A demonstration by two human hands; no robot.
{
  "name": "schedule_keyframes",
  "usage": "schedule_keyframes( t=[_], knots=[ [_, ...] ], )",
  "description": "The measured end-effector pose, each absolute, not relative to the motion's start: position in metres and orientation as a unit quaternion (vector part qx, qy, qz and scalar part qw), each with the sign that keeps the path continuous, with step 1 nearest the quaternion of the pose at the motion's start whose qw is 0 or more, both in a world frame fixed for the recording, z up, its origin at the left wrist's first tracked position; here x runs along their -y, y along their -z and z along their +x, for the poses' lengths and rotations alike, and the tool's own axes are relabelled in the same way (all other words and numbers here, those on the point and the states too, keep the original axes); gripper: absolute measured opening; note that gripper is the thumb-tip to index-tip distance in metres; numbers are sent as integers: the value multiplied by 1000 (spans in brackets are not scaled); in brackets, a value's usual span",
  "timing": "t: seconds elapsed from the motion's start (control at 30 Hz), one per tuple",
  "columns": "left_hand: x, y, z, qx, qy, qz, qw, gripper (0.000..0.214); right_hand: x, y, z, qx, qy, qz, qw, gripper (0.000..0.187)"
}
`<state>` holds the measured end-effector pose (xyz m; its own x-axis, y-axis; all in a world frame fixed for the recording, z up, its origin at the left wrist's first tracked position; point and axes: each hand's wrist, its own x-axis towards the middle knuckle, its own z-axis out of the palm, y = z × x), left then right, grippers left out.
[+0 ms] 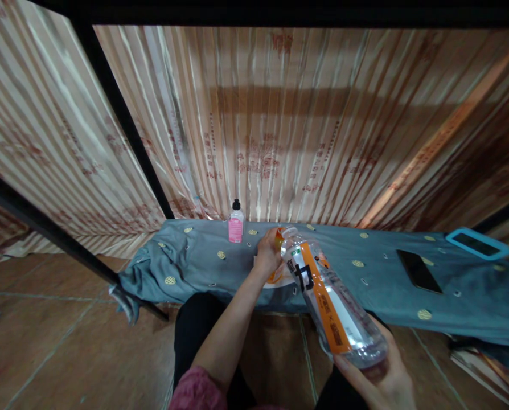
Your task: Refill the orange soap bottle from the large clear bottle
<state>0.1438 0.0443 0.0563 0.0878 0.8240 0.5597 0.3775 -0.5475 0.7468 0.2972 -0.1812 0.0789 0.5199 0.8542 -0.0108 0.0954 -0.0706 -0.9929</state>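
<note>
A large clear plastic bottle (335,302) with an orange and white label lies slanted in front of me, its neck pointing away to the left. My right hand (382,370) grips its base from below. At the neck end, the fingers of my left hand (269,254) are closed on an orange bottle cap (279,238); whether the cap still touches the mouth is hard to make out. Beneath my left hand, a white and orange item (282,280) rests on the cloth, partly hidden by my wrist and the bottle.
A small bottle with pink label (235,228) and black top stands on the grey-blue cloth (207,273) of the low bench. To the right lie a black phone (419,270) and a blue-framed device (477,243). Black metal posts (126,119) and a striped curtain (258,125) stand around.
</note>
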Motion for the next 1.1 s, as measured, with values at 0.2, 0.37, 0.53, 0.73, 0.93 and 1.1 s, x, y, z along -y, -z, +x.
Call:
schedule_keyframes(
  t=[0.2,0.37,0.53,0.73,0.93,1.1],
  knots=[
    [-46,-55,143,-427,-515,709,223,18,182,-79,298,372,-317,-656,575,78],
    [-46,-56,144,-435,-506,713,216,18,182,-82,296,364,-321,-660,573,78],
    [-44,-58,143,-431,-508,717,206,19,182,-84,294,359,-328,-661,572,80],
    [-43,-59,142,-427,-512,713,216,18,183,-84,295,364,-326,-661,570,81],
    [-42,-57,141,-426,-517,706,229,19,183,-83,296,380,-317,-661,565,80],
    [-41,-59,141,-432,-518,699,239,21,183,-83,296,382,-313,-662,564,79]
  ],
)
